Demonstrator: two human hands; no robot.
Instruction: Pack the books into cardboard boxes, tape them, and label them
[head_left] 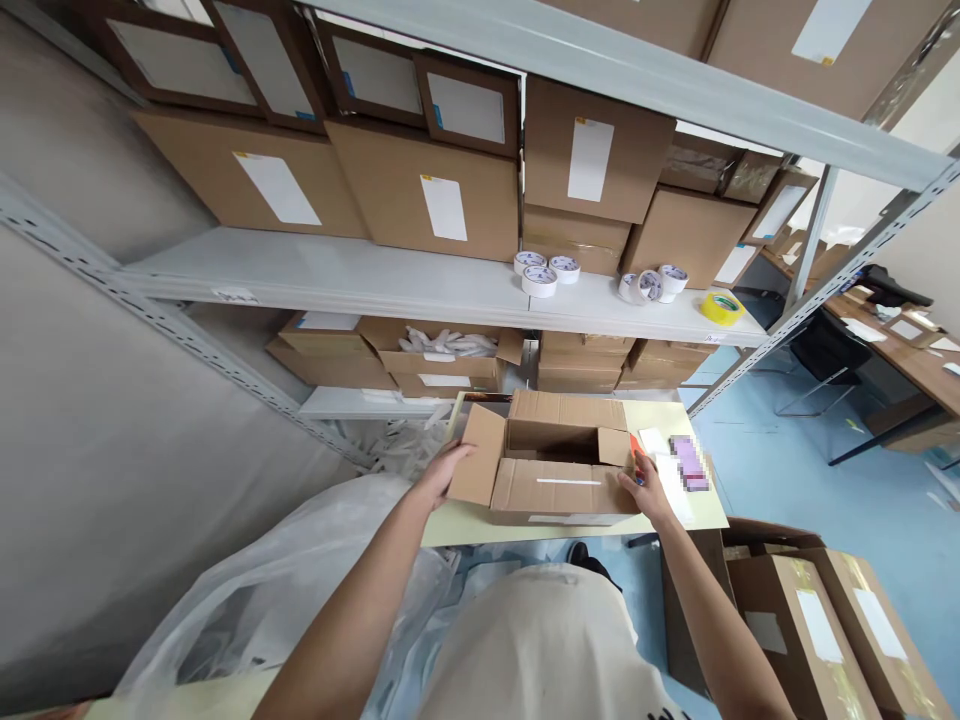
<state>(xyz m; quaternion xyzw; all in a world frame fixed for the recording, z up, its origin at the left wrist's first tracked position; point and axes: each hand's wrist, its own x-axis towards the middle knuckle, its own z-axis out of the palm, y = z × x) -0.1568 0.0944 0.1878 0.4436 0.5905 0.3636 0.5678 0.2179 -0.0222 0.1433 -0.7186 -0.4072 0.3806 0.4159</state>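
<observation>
An open cardboard box sits on a pale yellow table in front of me, its flaps folded outward. The part of its inside that I see is dark brown, and the bottom is hard to make out. My left hand grips the edge of the left flap. At the box's right end, my right hand is closed around a small orange-and-blue object whose kind I cannot tell. Its fingertips touch the front flap near the corner.
White papers and a blurred purple item lie on the table's right side. Behind stands a shelf with cartons, white tape rolls and a yellow tape roll. Taped cartons stand at lower right; plastic sheeting at left.
</observation>
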